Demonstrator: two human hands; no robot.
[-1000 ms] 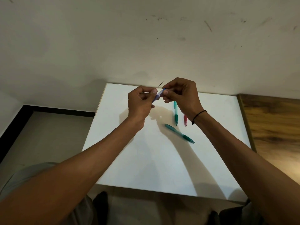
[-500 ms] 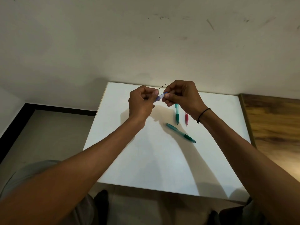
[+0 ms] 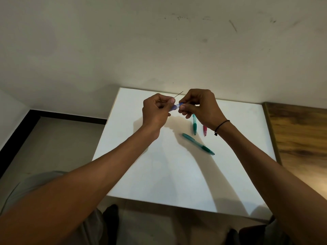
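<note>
Aloft over the white tabletop (image 3: 159, 174), small blue translucent plastic pen piece (image 3: 175, 107), pinched by both left hand (image 3: 155, 110) and right hand (image 3: 200, 106), thin dark refill (image 3: 179, 94) poking upward. Probably light, slick, easily bent; best gripped on the stiffer plastic.

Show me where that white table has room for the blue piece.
Bare: the near half of the table, from the slanted green pen forward, and its left side. Crowded: under the right hand, by the other green pen and red pen.
</note>
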